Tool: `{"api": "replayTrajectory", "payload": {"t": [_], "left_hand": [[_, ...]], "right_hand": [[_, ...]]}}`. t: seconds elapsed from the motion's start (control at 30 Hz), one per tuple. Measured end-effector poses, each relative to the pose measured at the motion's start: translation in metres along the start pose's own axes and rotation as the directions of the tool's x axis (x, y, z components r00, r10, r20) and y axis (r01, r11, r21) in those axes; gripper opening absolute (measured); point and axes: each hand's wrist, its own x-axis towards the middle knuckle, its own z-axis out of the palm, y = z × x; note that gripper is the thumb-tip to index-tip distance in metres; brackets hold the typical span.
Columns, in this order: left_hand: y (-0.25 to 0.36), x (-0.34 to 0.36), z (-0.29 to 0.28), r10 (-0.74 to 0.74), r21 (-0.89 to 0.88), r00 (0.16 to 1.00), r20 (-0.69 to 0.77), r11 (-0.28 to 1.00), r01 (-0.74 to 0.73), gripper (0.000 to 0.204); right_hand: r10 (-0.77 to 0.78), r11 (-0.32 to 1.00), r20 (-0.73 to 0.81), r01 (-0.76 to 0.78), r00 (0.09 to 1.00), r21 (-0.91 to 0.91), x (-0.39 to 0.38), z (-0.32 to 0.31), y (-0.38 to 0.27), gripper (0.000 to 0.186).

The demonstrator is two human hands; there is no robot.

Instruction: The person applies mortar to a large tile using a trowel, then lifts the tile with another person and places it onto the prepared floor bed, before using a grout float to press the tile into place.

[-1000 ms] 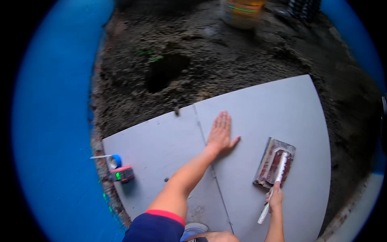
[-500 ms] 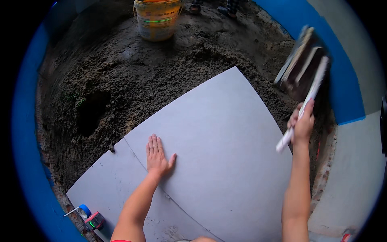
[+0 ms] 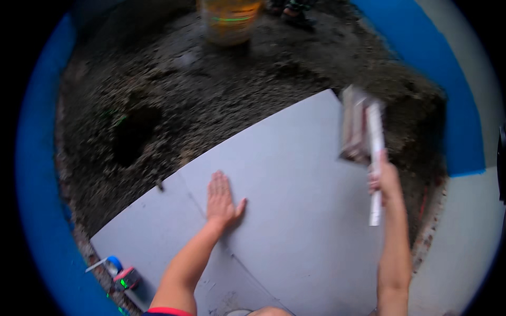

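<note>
Float (image 3: 355,129) nearer slab (image 3: 295,158) — blurred, perhaps reddish — right hand (image 3: 387,179) around handle (image 3: 375,129), left hand (image 3: 221,203) flat

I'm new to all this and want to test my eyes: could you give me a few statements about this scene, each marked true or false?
1. The left hand lies palm-down on a pale grey tile. True.
2. The right hand is empty. False: the right hand grips a white-handled tool.
3. A blue tape roll lies near a red-and-black device. True.
4. The yellow bucket stands on the tile. False: the yellow bucket stands on rough dark ground beyond it.
</note>
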Motion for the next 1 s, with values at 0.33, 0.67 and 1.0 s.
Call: {"api": "replayTrajectory", "payload": {"t": [0.33,0.67,1.0], "left_hand": [[0.007,-0.015,0.012,-0.067,-0.011,0.996,-0.061,0.998,0.067,0.092],[-0.001,-0.026,0.015,-0.110,-0.074,0.990,-0.092,0.992,0.103,0.089],[-0.007,-0.022,0.003,-0.096,-0.068,0.987,-0.126,0.994,0.088,0.089]], "right_hand": [[-0.321,0.758,0.149,0.348,0.935,-0.552,-0.043,0.100,0.215,0.055],[-0.095,0.995,0.268,0.087,0.959,0.044,-0.126,0.076,0.032,0.054],[-0.039,0.920,0.289,0.147,0.956,-0.362,-0.100,0.062,0.259,0.053]]}}
